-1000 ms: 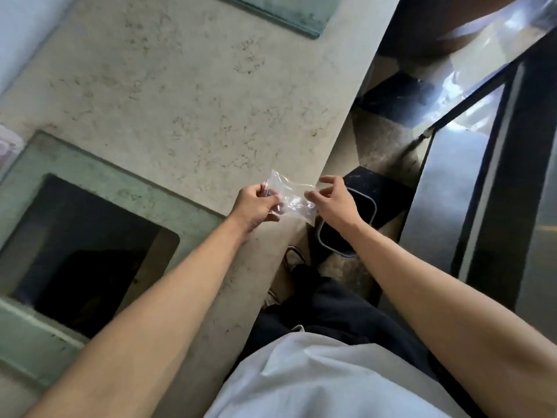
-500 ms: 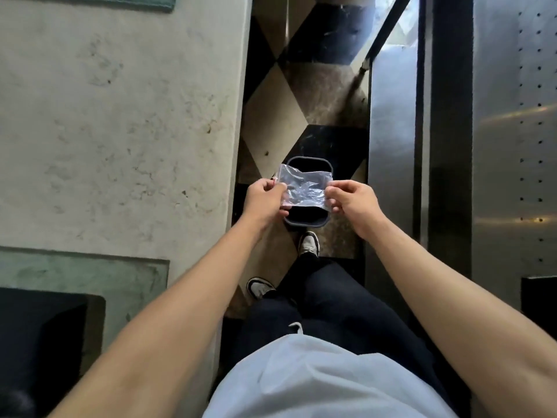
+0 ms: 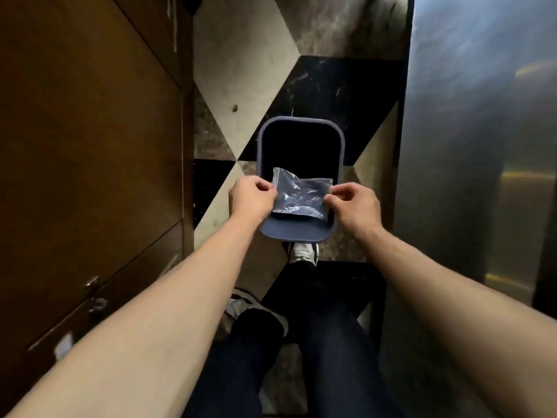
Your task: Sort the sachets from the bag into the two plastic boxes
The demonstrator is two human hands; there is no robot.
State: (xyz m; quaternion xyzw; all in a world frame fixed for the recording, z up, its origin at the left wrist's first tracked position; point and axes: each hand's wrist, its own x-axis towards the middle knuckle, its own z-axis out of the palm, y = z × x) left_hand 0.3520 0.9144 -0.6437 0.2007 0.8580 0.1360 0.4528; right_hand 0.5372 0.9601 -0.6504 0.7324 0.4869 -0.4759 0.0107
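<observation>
A clear, crumpled plastic bag (image 3: pixel 300 194) is stretched between my two hands. My left hand (image 3: pixel 251 200) pinches its left edge and my right hand (image 3: pixel 351 203) pinches its right edge. The bag hangs directly over the near half of a dark grey-blue rectangular bin (image 3: pixel 301 125) that stands on the floor, its inside black. I cannot tell whether anything is inside the bag. No sachets or plastic boxes are in view.
Brown wooden cabinet doors (image 3: pixel 90 146) fill the left side. A brushed-metal panel (image 3: pixel 476 146) rises on the right. Between them runs a narrow strip of black-and-beige tiled floor (image 3: pixel 241 70), with my legs and shoes (image 3: pixel 303 253) just behind the bin.
My view has swung from the stone countertop down to the floor. Both hands carried the clear bag off the counter's edge and now hold it over the bin, which looms larger.
</observation>
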